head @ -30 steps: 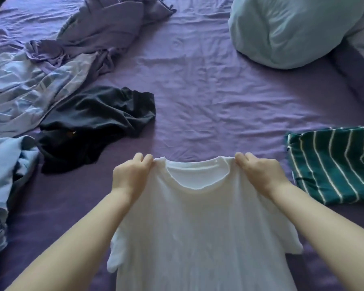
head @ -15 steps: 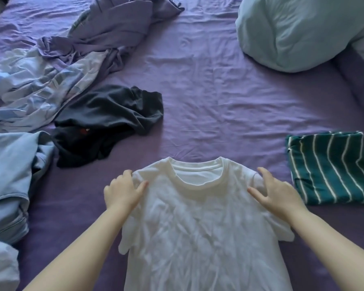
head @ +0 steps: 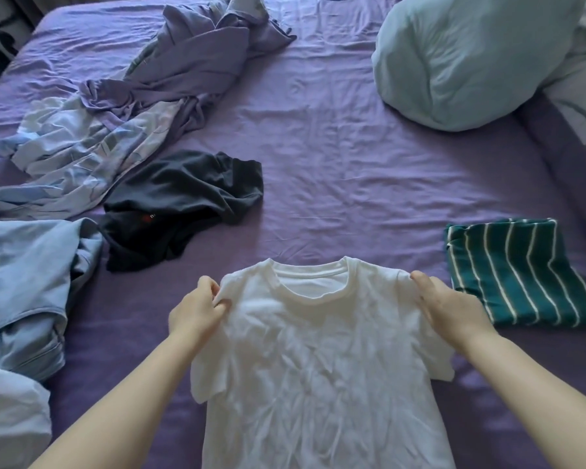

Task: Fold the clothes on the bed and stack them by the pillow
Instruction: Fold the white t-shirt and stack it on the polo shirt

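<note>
A white T-shirt is seen at lower centre, a green, white-striped garment at right, a black one at left, on a purple bedsheet.

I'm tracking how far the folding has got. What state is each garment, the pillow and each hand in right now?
white T-shirt: spread flat, unfolded
green striped garment: folded
dark garment: crumpled
purple garment: crumpled
light blue garment: loosely heaped
pillow: lying on the bed
left hand: pinching the shirt's shoulder
right hand: holding the other shoulder

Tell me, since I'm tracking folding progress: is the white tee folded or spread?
Spread. The white tee lies flat on the bed, collar and both sleeves showing.
</note>
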Tool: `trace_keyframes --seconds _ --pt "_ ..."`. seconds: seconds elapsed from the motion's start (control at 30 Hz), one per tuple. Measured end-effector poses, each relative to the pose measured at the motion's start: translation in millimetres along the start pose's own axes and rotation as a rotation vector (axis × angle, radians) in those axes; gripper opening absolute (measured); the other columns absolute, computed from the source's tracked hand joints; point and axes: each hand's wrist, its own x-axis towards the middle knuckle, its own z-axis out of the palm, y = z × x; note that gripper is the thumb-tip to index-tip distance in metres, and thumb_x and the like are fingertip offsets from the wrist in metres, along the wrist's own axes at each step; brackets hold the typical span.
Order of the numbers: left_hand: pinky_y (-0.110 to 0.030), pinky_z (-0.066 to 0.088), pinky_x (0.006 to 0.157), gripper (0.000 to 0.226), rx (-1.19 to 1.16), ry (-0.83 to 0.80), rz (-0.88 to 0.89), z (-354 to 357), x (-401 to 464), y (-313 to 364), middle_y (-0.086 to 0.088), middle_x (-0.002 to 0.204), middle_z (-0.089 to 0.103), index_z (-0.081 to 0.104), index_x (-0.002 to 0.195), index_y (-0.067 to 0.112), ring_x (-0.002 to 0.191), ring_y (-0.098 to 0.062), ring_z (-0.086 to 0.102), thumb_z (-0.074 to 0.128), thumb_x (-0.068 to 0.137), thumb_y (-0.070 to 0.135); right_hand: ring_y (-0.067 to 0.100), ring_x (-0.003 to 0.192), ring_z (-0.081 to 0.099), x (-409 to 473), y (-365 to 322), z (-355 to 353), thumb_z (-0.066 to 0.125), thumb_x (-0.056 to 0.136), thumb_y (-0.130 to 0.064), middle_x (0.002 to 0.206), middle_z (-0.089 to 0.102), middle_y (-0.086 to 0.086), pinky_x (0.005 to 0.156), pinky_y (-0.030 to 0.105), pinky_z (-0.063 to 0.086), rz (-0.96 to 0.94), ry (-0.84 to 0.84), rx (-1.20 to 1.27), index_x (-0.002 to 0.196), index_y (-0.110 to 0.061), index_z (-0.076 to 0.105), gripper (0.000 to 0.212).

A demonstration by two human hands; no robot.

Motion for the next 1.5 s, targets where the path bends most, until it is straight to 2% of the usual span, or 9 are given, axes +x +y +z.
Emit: trace_keyframes --seconds 0.13,0.27,0.47,0.67,0.8,0.9,1.07,1.23,1.5 --pt "-0.03 0.04 0.066 0.057 0.089 -0.128 -0.017 -5.7 3.6 -5.6 0.006 0.103 0.06 0.035 0.129 0.03 0.09 -0.018 0.056 0.06 0.078 0.037 0.025 0.021 0.035 0.7 14.0 4.4 0.081 0.029 0.016 0.056 0.054 0.011 0.044 0.011 0.009 -0.078 0.155 -0.116 0.112 -0.003 0.058 0.088" --pt "-0.034 0.048 0.076 0.061 -0.016 -0.16 -0.025 2.2 0.6 -13.2 0.002 0.114 0.059 0.038 0.136 0.025 0.099 -0.021 0.055 0.058 0.078 0.024 0.029 0.04 0.049 -3.3 14.7 11.4 0.08 0.029 0.015 0.061 0.055 0.011 0.037 0.027 0.029 -0.103 0.137 -0.214 0.106 -0.001 0.061 0.08" --pt "-0.031 0.043 0.063 0.023 -0.207 -0.113 -0.111 10.2 0.4 -7.1 -0.001 0.094 0.063 0.057 0.096 0.016 0.081 -0.018 0.056 0.061 0.073 0.018 0.032 0.082 0.067 -10.9 -31.5 46.5 0.034 0.064 -0.011 0.096 0.069 0.014 0.069 0.038 0.053 -0.285 0.219 -0.108 0.1 -0.009 0.067 0.049" --pt "-0.029 0.034 0.055 0.008 -0.325 -0.078 -0.024 10.6 1.8 0.5 0.002 0.074 0.053 0.048 0.076 0.013 0.068 -0.017 0.046 0.055 0.079 0.013 0.029 0.089 0.069 -10.2 -94.9 65.5 0.073 0.059 -0.024 0.102 0.071 0.01 0.067 0.036 0.056 -0.296 0.061 -0.072 0.102 -0.017 0.072 0.043" --pt "-0.032 0.041 0.06 0.013 -0.322 -0.037 -0.006 8.3 2.4 -7.2 0.003 0.078 0.057 0.049 0.085 0.014 0.072 -0.019 0.052 0.058 0.081 0.022 0.029 0.087 0.07 -8.0 -133.3 65.2 0.045 0.07 -0.039 0.101 0.072 0.01 0.06 0.038 0.056 -0.27 0.022 -0.031 0.097 -0.02 0.074 0.044" --pt "-0.035 0.045 0.068 0.023 -0.208 -0.011 0.015 1.7 6.9 -20.0 0.006 0.085 0.059 0.048 0.094 0.02 0.082 -0.02 0.056 0.062 0.08 0.032 0.03 0.091 0.069 -3.9 -161.4 64.0 0.059 0.062 -0.043 0.104 0.071 0.013 0.061 0.038 0.056 -0.284 -0.013 -0.012 0.099 -0.019 0.073 0.046" --pt "-0.03 0.035 0.054 0.037 -0.08 -0.249 -0.015 -15.7 15.2 -46.6 0.003 0.065 0.049 0.043 0.059 0.017 0.075 -0.018 0.045 0.067 0.065 0.045 0.027 0.094 0.068 -2.2 -218.9 65.1 0.083 0.049 -0.05 0.107 0.07 0.008 0.064 0.035 0.055 -0.382 0.046 0.112 0.102 -0.021 0.07 0.062" --pt "-0.029 0.04 0.063 0.02 -0.469 -0.261 0.028 -25.3 23.1 -65.1 0.004 0.073 0.057 0.056 0.072 0.018 0.07 -0.014 0.052 0.069 0.067 0.032 0.024 0.106 0.065 -7.5 -271.2 65.3 0.046 0.072 -0.049 0.116 0.067 0.006 0.075 0.04 0.057 -0.401 0.025 0.18 0.111 -0.018 0.068 0.055" --pt "-0.03 0.035 0.058 0.013 0.459 0.068 0.349 -24.2 42.0 -75.6 -0.002 0.089 0.046 0.052 0.106 0.019 0.085 -0.031 0.059 0.045 0.096 0.025 0.029 0.12 0.056 -5.2 -294.4 70.6 0.035 0.079 -0.049 0.13 0.059 0.009 0.095 0.052 0.045 -0.328 -0.005 0.172 0.129 -0.014 0.043 0.062"
